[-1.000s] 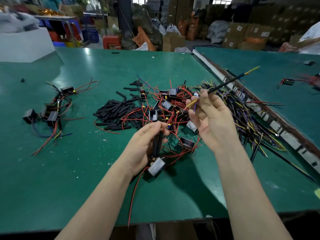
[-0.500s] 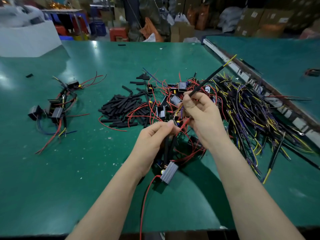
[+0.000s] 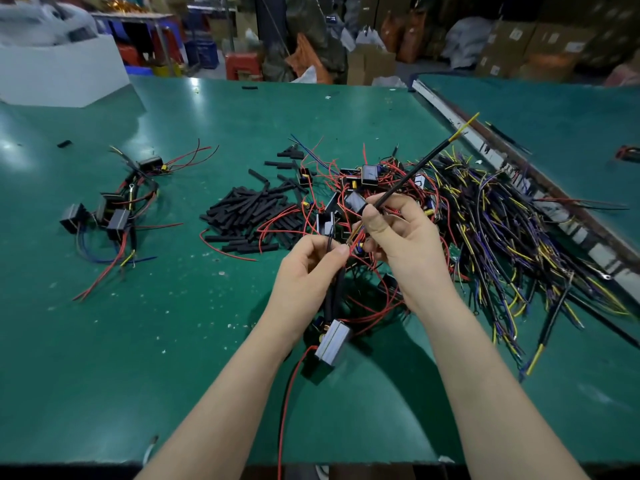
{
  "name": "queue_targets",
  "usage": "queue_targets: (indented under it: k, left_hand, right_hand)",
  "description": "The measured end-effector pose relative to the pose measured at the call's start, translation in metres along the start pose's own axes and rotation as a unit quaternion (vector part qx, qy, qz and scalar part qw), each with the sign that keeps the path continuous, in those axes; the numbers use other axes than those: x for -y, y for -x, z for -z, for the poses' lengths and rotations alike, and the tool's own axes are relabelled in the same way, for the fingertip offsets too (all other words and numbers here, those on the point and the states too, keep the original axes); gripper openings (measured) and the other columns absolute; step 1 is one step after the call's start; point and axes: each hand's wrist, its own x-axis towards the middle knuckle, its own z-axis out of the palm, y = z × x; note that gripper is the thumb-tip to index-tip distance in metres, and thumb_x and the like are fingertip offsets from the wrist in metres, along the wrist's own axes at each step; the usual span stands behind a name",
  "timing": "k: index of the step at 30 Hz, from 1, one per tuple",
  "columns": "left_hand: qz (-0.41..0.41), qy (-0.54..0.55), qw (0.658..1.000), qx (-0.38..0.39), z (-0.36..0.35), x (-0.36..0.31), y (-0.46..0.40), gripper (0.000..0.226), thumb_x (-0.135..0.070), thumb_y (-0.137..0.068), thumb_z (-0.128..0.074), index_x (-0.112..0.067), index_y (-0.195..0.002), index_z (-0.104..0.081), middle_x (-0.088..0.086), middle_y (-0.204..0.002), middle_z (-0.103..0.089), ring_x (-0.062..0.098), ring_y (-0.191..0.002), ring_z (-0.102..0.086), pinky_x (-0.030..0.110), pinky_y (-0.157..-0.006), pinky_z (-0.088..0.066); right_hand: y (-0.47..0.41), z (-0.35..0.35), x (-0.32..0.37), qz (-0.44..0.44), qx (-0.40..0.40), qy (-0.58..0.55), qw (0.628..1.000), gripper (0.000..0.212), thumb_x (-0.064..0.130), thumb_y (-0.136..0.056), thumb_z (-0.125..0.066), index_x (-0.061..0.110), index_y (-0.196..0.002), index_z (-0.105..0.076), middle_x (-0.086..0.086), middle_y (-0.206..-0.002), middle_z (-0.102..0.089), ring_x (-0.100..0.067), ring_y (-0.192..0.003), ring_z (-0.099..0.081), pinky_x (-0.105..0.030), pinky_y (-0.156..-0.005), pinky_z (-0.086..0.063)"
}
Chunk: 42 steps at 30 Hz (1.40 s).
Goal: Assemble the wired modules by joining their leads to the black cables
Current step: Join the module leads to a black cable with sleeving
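Note:
My left hand [image 3: 308, 271] pinches the leads of a grey module [image 3: 333, 342], which hangs below it with a red wire trailing toward me. My right hand [image 3: 398, 237] grips a black cable [image 3: 420, 168] with a yellow tip that points up and to the right. The two hands meet at the fingertips, where red and yellow wire ends come together. Behind them lies a pile of modules with red leads [image 3: 360, 181]. A heap of black cables with yellow and purple ends [image 3: 502, 237] spreads to the right.
Several black sleeve pieces [image 3: 249, 216] lie left of the module pile. A cluster of joined modules with wires [image 3: 114, 209] sits at the far left. A white box [image 3: 62, 74] stands at the back left. A second green table [image 3: 554, 133] adjoins on the right.
My right hand has come down and left with the black cable until its lower end meets my left fingertips. The module still hangs from my left hand.

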Motion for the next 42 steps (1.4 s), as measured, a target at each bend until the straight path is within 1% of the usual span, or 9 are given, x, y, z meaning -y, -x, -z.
queue_targets:
  k: [10,15,20,26,31,34,36,39,42]
  left_hand:
    - [-0.017,-0.016,1.0,-0.015,0.002,-0.002,0.003,0.011,-0.017,-0.088,-0.066,-0.021,-0.077,-0.068,-0.015,-0.062,-0.059,-0.001,-0.058,-0.05,0.009,-0.057,-0.041]
    - [-0.019,-0.013,0.999,-0.045,0.004,0.0,-0.001,0.015,-0.019,-0.089,-0.065,-0.024,-0.074,-0.067,-0.007,-0.069,-0.058,0.006,-0.066,-0.049,0.022,-0.068,-0.043]
    - [-0.037,-0.014,0.997,-0.065,0.005,-0.001,-0.001,0.016,-0.016,-0.089,-0.062,-0.022,-0.074,-0.065,-0.015,-0.061,-0.053,0.002,-0.06,-0.045,0.012,-0.059,-0.039]
    - [-0.036,-0.008,0.997,-0.069,0.005,-0.003,-0.001,0.013,-0.015,-0.089,-0.063,-0.02,-0.078,-0.066,-0.015,-0.063,-0.056,0.003,-0.061,-0.047,0.011,-0.062,-0.04]
    - [0.009,0.032,0.998,-0.054,0.004,-0.007,-0.002,0.022,-0.018,-0.091,-0.059,-0.022,-0.073,-0.069,-0.015,-0.06,-0.059,-0.002,-0.057,-0.051,0.01,-0.059,-0.043]
    - [0.056,0.087,0.995,-0.004,0.001,-0.013,-0.003,0.034,-0.028,-0.096,-0.052,-0.026,-0.07,-0.075,-0.007,-0.067,-0.067,0.005,-0.06,-0.059,0.02,-0.066,-0.05]
    - [0.061,0.095,0.993,0.028,0.0,-0.016,-0.003,0.026,-0.033,-0.092,-0.056,-0.027,-0.075,-0.075,-0.002,-0.072,-0.071,0.009,-0.063,-0.063,0.024,-0.071,-0.049]
    - [0.044,0.087,0.994,0.044,0.001,-0.016,-0.003,0.013,-0.028,-0.086,-0.065,-0.028,-0.077,-0.075,-0.003,-0.073,-0.072,0.006,-0.064,-0.063,0.017,-0.064,-0.05]
    - [0.026,0.066,0.996,0.048,0.003,-0.013,-0.002,0.015,-0.023,-0.086,-0.067,-0.029,-0.076,-0.075,-0.007,-0.071,-0.07,0.003,-0.063,-0.059,0.013,-0.063,-0.046]
  right_hand:
    - [0.003,0.001,0.001,-0.007,0.031,0.027,0.999,0.008,0.022,-0.091,-0.062,0.026,-0.098,-0.061,0.014,-0.058,-0.058,-0.004,-0.048,-0.044,-0.015,-0.051,-0.041]
    - [0.0,0.007,-0.001,-0.036,0.038,0.058,0.997,0.006,0.027,-0.092,-0.061,0.026,-0.098,-0.063,0.014,-0.061,-0.059,-0.002,-0.048,-0.04,-0.013,-0.048,-0.036]
    - [-0.003,0.007,-0.006,-0.121,0.087,-0.007,0.989,0.016,0.019,-0.088,-0.061,0.028,-0.09,-0.074,0.012,-0.058,-0.051,-0.004,-0.045,-0.035,-0.018,-0.047,-0.034]
    - [-0.001,0.006,-0.008,-0.099,0.096,0.062,0.989,0.017,0.026,-0.093,-0.062,0.033,-0.084,-0.075,0.015,-0.05,-0.045,-0.005,-0.046,-0.035,-0.022,-0.051,-0.034]
    - [0.002,0.0,-0.003,-0.072,0.063,0.039,0.995,0.022,0.02,-0.092,-0.063,0.031,-0.075,-0.074,0.013,-0.05,-0.046,-0.005,-0.043,-0.035,-0.018,-0.045,-0.033]
    - [0.0,0.003,0.003,-0.074,0.009,-0.012,0.997,0.022,0.015,-0.093,-0.062,0.024,-0.074,-0.07,0.006,-0.054,-0.043,-0.004,-0.043,-0.034,-0.015,-0.043,-0.032]
    - [-0.001,0.007,0.007,-0.069,-0.012,-0.039,0.997,0.021,0.013,-0.094,-0.059,0.022,-0.077,-0.066,0.006,-0.055,-0.044,-0.005,-0.043,-0.035,-0.016,-0.045,-0.033]
    - [0.0,0.007,0.01,-0.054,0.007,-0.035,0.998,0.02,0.013,-0.097,-0.053,0.021,-0.081,-0.061,0.009,-0.056,-0.05,-0.008,-0.048,-0.043,-0.018,-0.047,-0.036]
    - [0.003,0.006,0.01,-0.035,0.042,-0.014,0.998,0.021,0.017,-0.098,-0.052,0.024,-0.081,-0.061,0.008,-0.065,-0.055,-0.008,-0.055,-0.05,-0.019,-0.051,-0.038]
